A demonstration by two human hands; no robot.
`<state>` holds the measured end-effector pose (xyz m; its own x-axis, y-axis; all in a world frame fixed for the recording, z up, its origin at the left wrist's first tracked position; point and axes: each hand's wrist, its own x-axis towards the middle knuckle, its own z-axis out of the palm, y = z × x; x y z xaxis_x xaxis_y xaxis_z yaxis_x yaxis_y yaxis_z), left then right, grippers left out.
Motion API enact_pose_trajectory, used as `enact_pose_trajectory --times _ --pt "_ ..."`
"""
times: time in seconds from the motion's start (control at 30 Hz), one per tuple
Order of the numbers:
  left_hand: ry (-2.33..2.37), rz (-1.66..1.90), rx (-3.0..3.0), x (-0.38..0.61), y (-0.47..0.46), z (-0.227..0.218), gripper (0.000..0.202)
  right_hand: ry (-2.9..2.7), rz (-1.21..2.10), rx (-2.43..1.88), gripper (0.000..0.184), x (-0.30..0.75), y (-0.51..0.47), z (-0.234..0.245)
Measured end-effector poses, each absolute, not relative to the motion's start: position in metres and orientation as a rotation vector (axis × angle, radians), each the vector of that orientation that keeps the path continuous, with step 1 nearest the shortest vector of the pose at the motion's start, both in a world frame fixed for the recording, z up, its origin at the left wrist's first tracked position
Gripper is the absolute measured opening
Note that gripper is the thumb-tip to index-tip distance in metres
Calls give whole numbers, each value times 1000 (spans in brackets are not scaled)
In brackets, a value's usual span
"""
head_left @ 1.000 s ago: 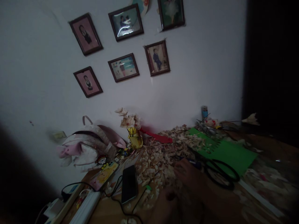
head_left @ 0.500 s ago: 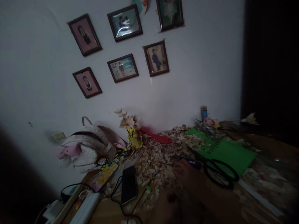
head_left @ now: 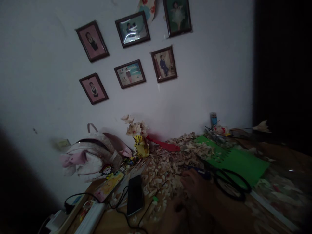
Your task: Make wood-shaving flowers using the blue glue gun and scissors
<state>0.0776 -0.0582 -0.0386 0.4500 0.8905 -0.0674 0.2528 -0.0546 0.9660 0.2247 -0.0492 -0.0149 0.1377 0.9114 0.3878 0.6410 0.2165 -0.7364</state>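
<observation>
Low in the middle of the head view, my left hand (head_left: 172, 213) is closed in dim light; whatever its fingers hold is too dark to make out. My right hand (head_left: 193, 184) lies just beyond it to the right, fingers bent together over the pile of pale petal-like scraps (head_left: 165, 162). Anything between those fingers is also lost in shadow. Close by on the right are large black-handled scissors (head_left: 229, 183) and a dark blue object (head_left: 201, 172). A thin dark stem with a green bit (head_left: 155, 199) rests left of my hands.
A phone (head_left: 135, 195), a cable and a white power strip (head_left: 90, 217) lie on the left. Behind stand a backpack (head_left: 95, 152) and a yellow vase (head_left: 141, 149) of pale flowers. A green sheet (head_left: 241, 162) spreads at right. Framed pictures (head_left: 130, 74) hang on the wall.
The whole view has shifted slightly, with the wall and table things a little lower and further right. Both hands stay in nearly the same place and pose.
</observation>
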Motion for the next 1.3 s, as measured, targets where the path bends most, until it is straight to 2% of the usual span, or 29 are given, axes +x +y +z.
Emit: enact_pose_trajectory --times 0.27,0.67,0.93,1.17,1.3 --pt "996 775 1497 72 -53 -39 4 -1528 497 -1530 21 228 -52 -8" --pt "981 804 1540 76 -59 -36 15 -1553 430 -1553 24 230 -41 -25" --pt "959 844 1452 75 -56 -40 7 -1367 576 -1444 25 232 -38 -24" --pt "1028 926 1420 74 -54 -34 4 -1289 457 -1327 33 233 -36 -23" --pt "1026 1038 1361 72 -52 -34 4 -1343 340 -1288 31 234 -42 -19"
